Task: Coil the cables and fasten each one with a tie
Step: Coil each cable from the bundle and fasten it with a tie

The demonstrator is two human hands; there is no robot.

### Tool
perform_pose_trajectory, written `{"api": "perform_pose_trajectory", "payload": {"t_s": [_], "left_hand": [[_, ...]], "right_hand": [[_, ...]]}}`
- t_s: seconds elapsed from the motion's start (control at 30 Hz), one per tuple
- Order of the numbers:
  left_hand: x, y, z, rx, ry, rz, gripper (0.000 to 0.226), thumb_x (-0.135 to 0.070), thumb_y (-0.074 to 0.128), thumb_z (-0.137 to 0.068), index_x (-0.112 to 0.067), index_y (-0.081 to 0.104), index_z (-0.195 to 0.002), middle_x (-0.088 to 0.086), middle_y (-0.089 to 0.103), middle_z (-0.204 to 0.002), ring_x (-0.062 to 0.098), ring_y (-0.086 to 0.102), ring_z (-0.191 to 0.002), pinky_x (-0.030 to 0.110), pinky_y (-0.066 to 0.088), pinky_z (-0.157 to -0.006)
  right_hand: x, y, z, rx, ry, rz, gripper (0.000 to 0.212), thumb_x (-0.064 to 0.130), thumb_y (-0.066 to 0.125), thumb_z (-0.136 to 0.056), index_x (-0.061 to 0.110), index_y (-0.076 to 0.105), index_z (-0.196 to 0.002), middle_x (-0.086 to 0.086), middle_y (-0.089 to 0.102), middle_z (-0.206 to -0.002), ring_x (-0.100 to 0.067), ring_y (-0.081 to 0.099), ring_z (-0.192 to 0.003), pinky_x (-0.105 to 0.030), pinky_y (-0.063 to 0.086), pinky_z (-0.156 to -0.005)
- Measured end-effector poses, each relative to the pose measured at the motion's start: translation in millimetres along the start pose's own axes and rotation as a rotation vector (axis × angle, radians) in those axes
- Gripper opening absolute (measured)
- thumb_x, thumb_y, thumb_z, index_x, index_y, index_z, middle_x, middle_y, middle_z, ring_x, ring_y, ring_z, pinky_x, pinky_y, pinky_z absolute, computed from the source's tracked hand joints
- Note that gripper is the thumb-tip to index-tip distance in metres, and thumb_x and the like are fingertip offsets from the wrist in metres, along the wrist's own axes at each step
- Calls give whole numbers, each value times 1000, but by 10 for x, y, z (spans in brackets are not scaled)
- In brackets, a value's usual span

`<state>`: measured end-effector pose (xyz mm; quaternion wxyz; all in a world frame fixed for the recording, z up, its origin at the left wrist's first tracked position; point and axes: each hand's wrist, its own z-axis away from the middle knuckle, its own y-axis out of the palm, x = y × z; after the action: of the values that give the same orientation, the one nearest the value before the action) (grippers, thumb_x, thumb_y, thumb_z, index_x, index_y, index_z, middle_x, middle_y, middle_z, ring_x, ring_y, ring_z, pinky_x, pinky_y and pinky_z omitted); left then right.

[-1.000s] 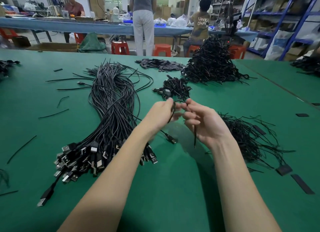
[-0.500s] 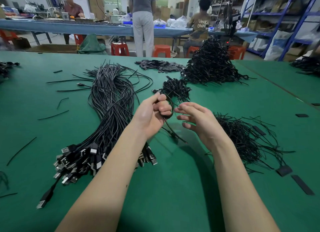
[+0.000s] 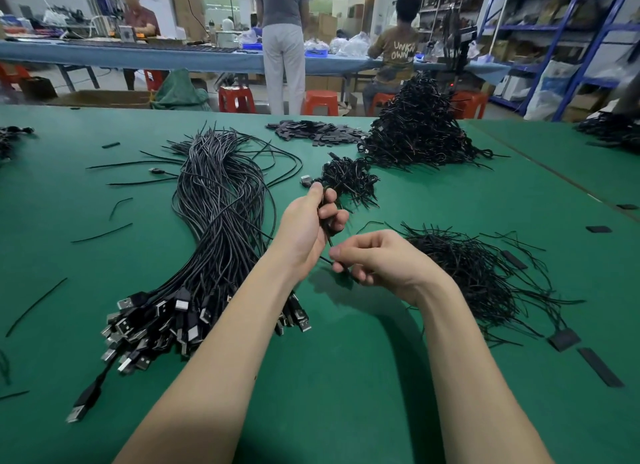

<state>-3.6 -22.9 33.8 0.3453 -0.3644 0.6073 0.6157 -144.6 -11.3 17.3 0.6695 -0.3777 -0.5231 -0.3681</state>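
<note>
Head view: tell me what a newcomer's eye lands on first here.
First the two bare hands at the centre: the left hand grips a coiled black cable while the right hand pinches its loose end. Next, the thick bundle of uncoiled USB cables sprawling on the left of the green table, plugs fanned toward the person. Far right, a tall heap of finished coils stands behind a loose pile of ties.

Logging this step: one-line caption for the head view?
Left hand grips a coiled cable while right hand pinches its tie over the green table.
</note>
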Motion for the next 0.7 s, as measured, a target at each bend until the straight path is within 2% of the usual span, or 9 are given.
{"api": "perform_pose_trajectory", "payload": {"t_s": [0.1, 0.17, 0.2, 0.27, 0.33, 0.43, 0.5, 0.6, 0.7], "left_hand": [[26, 27, 18, 39, -3, -48, 38, -29, 29, -111, -14, 47, -81, -7, 29, -55, 13, 42, -55, 21, 37, -55], [25, 28, 28, 88, -10, -77, 39, -29, 28, -111, -15, 45, -79, -7, 27, -56, 12, 38, -54, 19, 36, -52], [17, 17, 33, 128, -23, -72, 39, -29, 28, -111, -15, 44, -79, -7, 25, -57, 12, 37, -53, 19, 36, -51], [-8, -24, 53, 247, -76, -8, 38, -28, 28, -111, -16, 41, -78, -7, 23, -59, 10, 36, -51, 19, 35, -51], [-35, -75, 81, 391, -156, 44, 37, -27, 29, -110, -16, 41, -77, -7, 19, -61, 9, 34, -52, 19, 36, -51], [-39, -131, 89, 541, -211, -26, 36, -28, 33, -109, -17, 45, -77, -8, 20, -63, 8, 37, -54, 19, 38, -53], [-25, -142, 67, 507, -156, -171, 36, -29, 33, -109, -17, 47, -78, -9, 27, -59, 8, 42, -56, 18, 40, -55], [50, -129, 23, 305, 44, -613, 36, -32, 33, -109, -18, 44, -78, -6, 44, -62, 8, 50, -58, 18, 41, -60], [168, -90, 12, 159, 128, -846, 36, -39, 31, -108, -20, 47, -81, -10, 54, -66, 13, 51, -67, 32, 40, -71]], "right_hand": [[-8, -15, -34, -68, 18, -91, 18, 18, 76, -89, 13, 73, -72, -5, 70, -78, -4, 45, -46, -13, 36, -44], [-17, -56, -10, -58, 50, -93, 10, 23, 76, -88, 15, 74, -84, -1, 73, -83, -5, 50, -50, -14, 38, -45], [-29, -79, 0, -65, 57, -127, 14, 25, 77, -87, 15, 75, -96, 1, 75, -89, -6, 54, -54, -14, 39, -46], [-50, -145, 12, -79, 21, -262, 36, 32, 77, -84, 15, 71, -115, 3, 77, -104, -6, 60, -61, -14, 42, -48], [-41, -201, 20, -43, -66, -364, 46, 39, 74, -81, 16, 71, -121, 1, 75, -112, -5, 59, -64, -14, 41, -49], [-31, -209, 8, -119, -158, -385, 35, 30, 78, -84, 12, 76, -114, 1, 72, -100, -4, 51, -62, -14, 38, -48], [-51, -199, -8, -201, -152, -414, 23, 23, 78, -85, 12, 77, -105, 4, 71, -91, -4, 50, -61, -13, 38, -47], [-38, -188, 3, -254, -124, -348, 15, 18, 76, -88, 12, 73, -102, 7, 70, -78, -5, 53, -57, -15, 43, -48], [6, -178, 9, -327, -151, -298, 11, 12, 75, -91, 11, 71, -101, 5, 70, -73, -7, 59, -55, -18, 50, -51]]}}
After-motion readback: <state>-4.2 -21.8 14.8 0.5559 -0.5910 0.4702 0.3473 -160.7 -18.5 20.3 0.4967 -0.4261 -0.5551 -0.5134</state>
